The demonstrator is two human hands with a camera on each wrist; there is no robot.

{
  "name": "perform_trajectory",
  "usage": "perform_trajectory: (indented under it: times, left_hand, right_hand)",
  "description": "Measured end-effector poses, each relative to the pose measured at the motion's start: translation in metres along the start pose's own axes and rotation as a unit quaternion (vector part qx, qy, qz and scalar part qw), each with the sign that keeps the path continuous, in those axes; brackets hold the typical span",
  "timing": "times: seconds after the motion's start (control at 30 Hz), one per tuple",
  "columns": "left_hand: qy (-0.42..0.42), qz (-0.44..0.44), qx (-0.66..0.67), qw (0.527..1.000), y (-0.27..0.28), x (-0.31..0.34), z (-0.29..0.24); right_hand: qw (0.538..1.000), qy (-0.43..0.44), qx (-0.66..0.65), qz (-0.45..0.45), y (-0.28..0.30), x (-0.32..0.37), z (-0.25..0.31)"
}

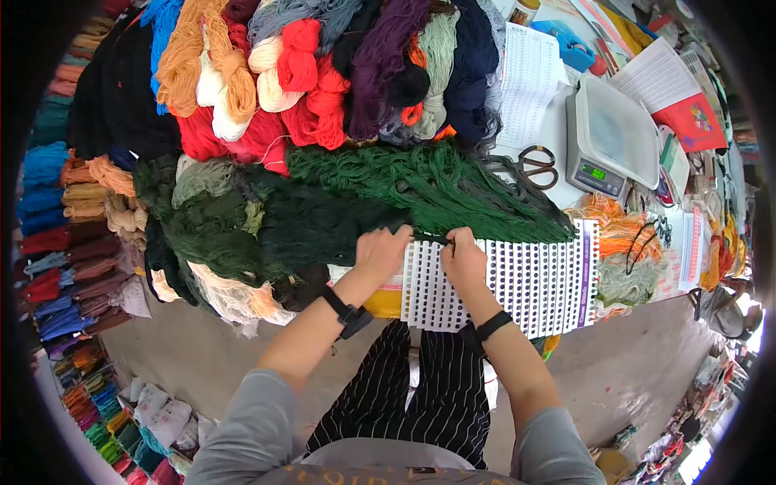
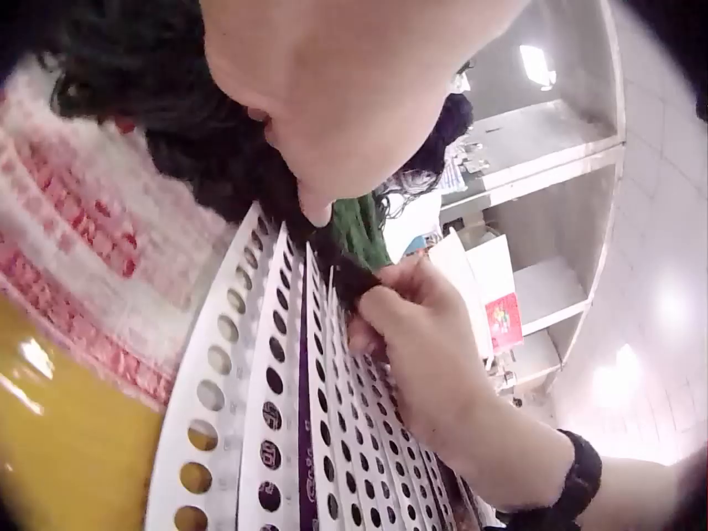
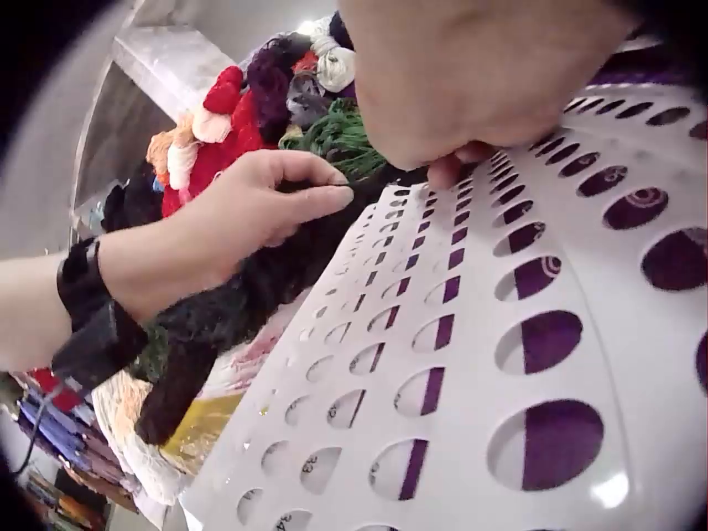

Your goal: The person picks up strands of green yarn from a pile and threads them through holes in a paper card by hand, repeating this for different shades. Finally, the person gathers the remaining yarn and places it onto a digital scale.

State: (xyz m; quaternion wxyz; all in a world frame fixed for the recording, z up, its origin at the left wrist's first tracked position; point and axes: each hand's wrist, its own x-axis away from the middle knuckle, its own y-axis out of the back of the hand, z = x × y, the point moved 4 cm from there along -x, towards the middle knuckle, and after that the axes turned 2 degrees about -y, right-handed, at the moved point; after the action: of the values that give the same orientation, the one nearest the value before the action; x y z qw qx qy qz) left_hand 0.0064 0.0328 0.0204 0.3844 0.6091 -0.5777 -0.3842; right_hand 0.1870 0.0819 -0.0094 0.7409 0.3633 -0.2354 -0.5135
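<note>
At punched cards (image 1: pixel 525 279) — fingers (image 1: pixel 459 235) pinching dark yarn (image 2: pixel 350 278), tiny lettering (image 1: pixel 585 279) unreadable

- The yarn pile (image 1: pixel 339 214) lay across the table (image 1: pixel 562 121).
- The card strips (image 1: pixel 525 283) sat at its near edge, before the yarn pile.
- A yarn bundle (image 1: pixel 630 275) lay just right of the strips.
- Behind them, the scissors (image 1: pixel 529 167) lay between yarn pile and scale (image 1: pixel 613 133).
- The booklet (image 1: pixel 695 121) was right of the scale.
- Stacked hanks (image 1: pixel 77 271) stood left of the table.
</note>
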Motion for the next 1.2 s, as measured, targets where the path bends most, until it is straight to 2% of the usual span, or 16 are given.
perform_trajectory:
  times: [0.07, 0.17, 0.27, 0.3, 0.37, 0.47, 0.6, 0.67, 0.77, 0.9, 0.97, 1.03, 1.1, 1.13, 1.17, 1.2]
  left_hand:
    - [0.018, -0.014, -0.068, 0.997, 0.024, 0.003, 0.016]
    - [0.021, -0.038, -0.039, 0.998, 0.040, 0.008, 0.027]
    - [0.037, -0.023, -0.027, 0.999, 0.031, -0.001, -0.006]
    - [0.017, 0.045, -0.053, 0.997, 0.020, -0.004, -0.016]
    - [-0.039, 0.031, 0.011, 0.999, -0.013, -0.006, -0.020]
    - [-0.045, 0.071, -0.031, 0.996, -0.022, -0.012, -0.017]
    - [-0.076, 0.070, -0.020, 0.994, 0.001, -0.013, -0.016]
    - [-0.047, 0.063, -0.025, 0.997, 0.008, -0.010, -0.020]
    - [-0.041, 0.056, 0.012, 0.998, -0.008, -0.012, -0.029]
    - [-0.056, 0.049, -0.016, 0.997, -0.011, -0.027, -0.018]
    - [0.036, 0.046, -0.101, 0.993, 0.016, -0.039, 0.004]
    - [0.101, -0.014, -0.091, 0.991, 0.051, -0.043, 0.032]
    - [0.120, -0.050, -0.060, 0.990, 0.086, -0.040, 0.044]
    - [0.130, 0.002, -0.001, 0.992, 0.094, -0.038, 0.047]
    - [0.130, 0.001, -0.003, 0.992, 0.100, -0.036, 0.043]
    - [0.202, 0.058, 0.345, 0.915, 0.093, -0.030, 0.038]
  right_hand:
    - [0.999, 0.013, 0.026, 0.016, 0.008, -0.004, 0.016]
    - [0.997, 0.020, 0.072, 0.038, 0.005, -0.003, 0.022]
    - [0.997, 0.001, 0.066, 0.044, 0.006, -0.006, 0.024]
    - [0.997, -0.001, 0.060, 0.042, 0.006, -0.005, 0.024]
    - [0.998, -0.001, 0.056, 0.041, 0.007, -0.005, 0.025]
    - [0.997, -0.018, 0.054, 0.052, 0.008, -0.006, 0.024]
    - [0.998, -0.015, 0.045, 0.041, 0.010, -0.008, 0.025]
    - [0.997, -0.043, 0.033, 0.055, 0.010, -0.007, 0.022]
    - [0.997, -0.053, 0.005, 0.050, 0.010, -0.007, 0.020]
    - [0.997, -0.050, -0.022, 0.047, 0.009, -0.006, 0.019]
    - [0.995, -0.071, 0.012, 0.070, 0.010, -0.005, 0.020]
    - [0.997, -0.050, 0.017, 0.059, 0.009, -0.004, 0.021]
    - [0.998, -0.029, 0.020, 0.047, 0.009, -0.002, 0.022]
    - [0.999, -0.013, 0.010, 0.039, 0.011, -0.001, 0.023]
    - [1.000, 0.004, 0.001, 0.030, 0.012, 0.000, 0.025]
    - [0.999, -0.001, -0.022, 0.030, 0.015, 0.000, 0.028]
